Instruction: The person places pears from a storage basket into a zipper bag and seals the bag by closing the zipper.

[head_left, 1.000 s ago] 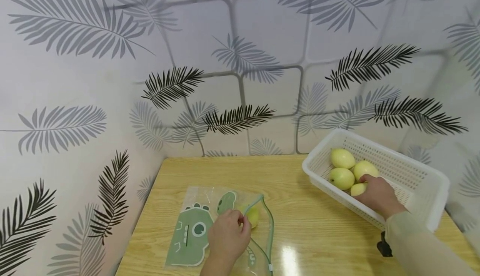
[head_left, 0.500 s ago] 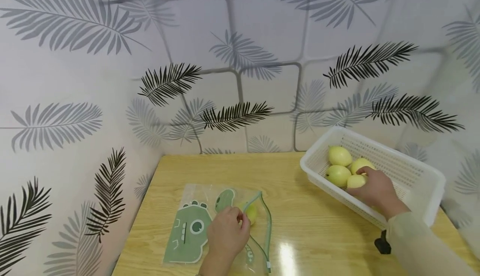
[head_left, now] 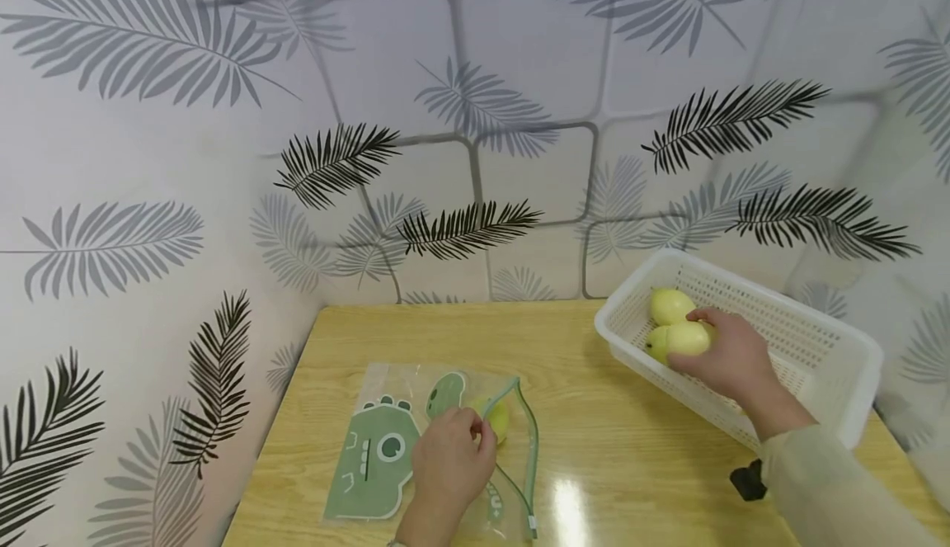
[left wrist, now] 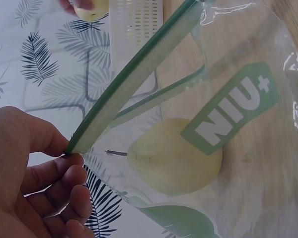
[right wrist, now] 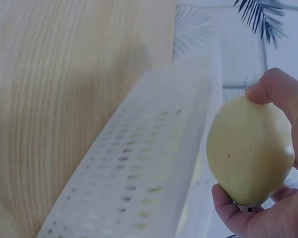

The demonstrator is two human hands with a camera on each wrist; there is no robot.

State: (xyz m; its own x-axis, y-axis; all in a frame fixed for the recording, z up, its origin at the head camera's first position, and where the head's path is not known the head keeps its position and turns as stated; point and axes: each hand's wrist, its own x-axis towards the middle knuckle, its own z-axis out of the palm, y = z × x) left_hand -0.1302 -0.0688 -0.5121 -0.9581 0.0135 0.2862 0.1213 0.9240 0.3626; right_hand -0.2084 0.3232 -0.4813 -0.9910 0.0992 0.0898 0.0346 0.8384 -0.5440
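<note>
My left hand [head_left: 451, 456] pinches the green zip edge of a clear zip bag [left wrist: 258, 163] printed with a green cartoon dinosaur. The bag's mouth gapes toward the right. Inside it lies a yellow-green pear [left wrist: 174, 158], stem toward the left hand in the left wrist view. My right hand [head_left: 731, 357] grips another pear [right wrist: 251, 151] between thumb and fingers, raised above the white basket [right wrist: 134, 163]. Behind the held pear, other pears [head_left: 670, 306] sit in the basket's left end, partly covered by the held one and the hand.
The perforated basket stands at the back right of the wooden table [head_left: 623, 464], against the patterned wall covering [head_left: 519, 184]. A small black object [head_left: 748, 479] shows beside the right sleeve. Bare wood lies between bag and basket.
My right hand has lifted a pear up from among the others in the basket and moved slightly left. My left hand keeps its pinch on the bag's edge.
</note>
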